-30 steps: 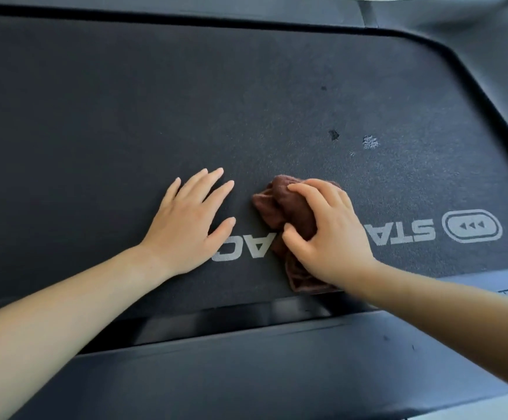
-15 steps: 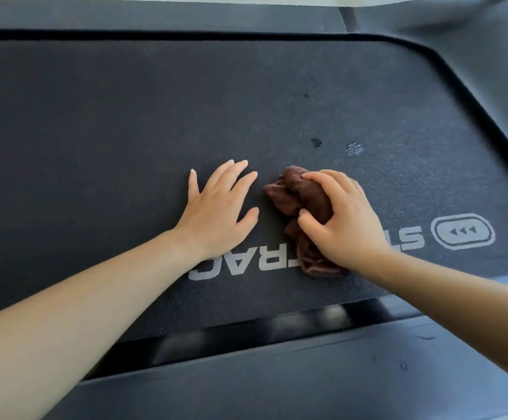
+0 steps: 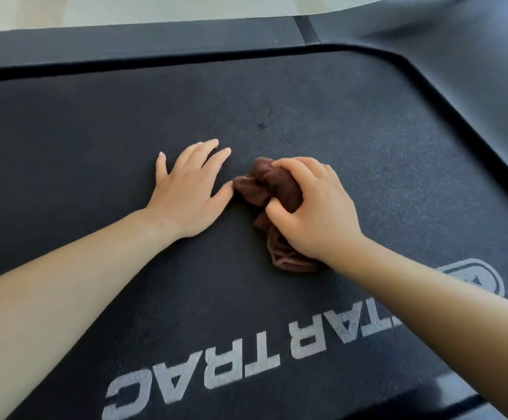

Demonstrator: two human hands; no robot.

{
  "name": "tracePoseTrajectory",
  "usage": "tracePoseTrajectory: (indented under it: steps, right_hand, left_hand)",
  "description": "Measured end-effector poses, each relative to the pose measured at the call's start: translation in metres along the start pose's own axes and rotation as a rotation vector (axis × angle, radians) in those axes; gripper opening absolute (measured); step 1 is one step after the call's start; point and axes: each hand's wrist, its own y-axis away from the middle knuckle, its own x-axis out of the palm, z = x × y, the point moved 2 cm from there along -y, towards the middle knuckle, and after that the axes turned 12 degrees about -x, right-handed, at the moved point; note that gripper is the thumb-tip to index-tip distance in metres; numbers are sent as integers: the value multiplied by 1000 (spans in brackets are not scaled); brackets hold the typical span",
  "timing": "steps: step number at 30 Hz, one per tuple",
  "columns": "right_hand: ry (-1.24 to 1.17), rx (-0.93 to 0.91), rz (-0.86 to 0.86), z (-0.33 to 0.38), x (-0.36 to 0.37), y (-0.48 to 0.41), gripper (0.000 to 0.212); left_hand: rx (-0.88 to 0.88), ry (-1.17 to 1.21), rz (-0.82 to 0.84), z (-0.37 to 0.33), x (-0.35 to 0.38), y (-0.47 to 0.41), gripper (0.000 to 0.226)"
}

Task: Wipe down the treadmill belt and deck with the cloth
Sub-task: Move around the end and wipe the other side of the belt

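The dark textured treadmill belt (image 3: 367,140) fills most of the view, with grey lettering (image 3: 231,356) printed near its front. A crumpled brown cloth (image 3: 272,186) lies on the belt's middle. My right hand (image 3: 316,210) is shut on the cloth and presses it onto the belt. My left hand (image 3: 186,189) rests flat on the belt just left of the cloth, fingers spread, thumb tip touching the cloth's edge. A small dark spot (image 3: 260,125) marks the belt beyond the hands.
The smooth dark deck rail (image 3: 125,47) runs along the far side of the belt and curves around at the right (image 3: 483,80). A pale floor (image 3: 155,10) shows beyond the far rail. A strip of near-side deck (image 3: 471,410) appears at bottom right.
Both hands and the cloth have slid farther up the belt, past the lettering. The cloth now covers the pale and dark marks seen earlier to the right of it.
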Motion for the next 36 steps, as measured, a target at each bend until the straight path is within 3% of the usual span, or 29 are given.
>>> tracePoseTrajectory:
  steps: [9, 14, 25, 31, 36]
  right_hand:
    - [58, 98, -62, -51, 23, -119, 48]
    - [50, 41, -14, -59, 36, -163, 51]
    - [-13, -70, 61, -66, 66, -255, 49]
    - [-16, -74, 63, -66, 67, -252, 52]
    - [6, -59, 56, -65, 43, -195, 55]
  left_hand:
    - [-309, 26, -15, 20, -11, -133, 58]
    - [-305, 15, -139, 19, -2, -136, 55]
    - [-315, 4, -151, 17, 0, -138, 57]
    - [-311, 25, -149, 17, 1, -139, 57]
    - [-309, 33, -151, 16, 3, -139, 55]
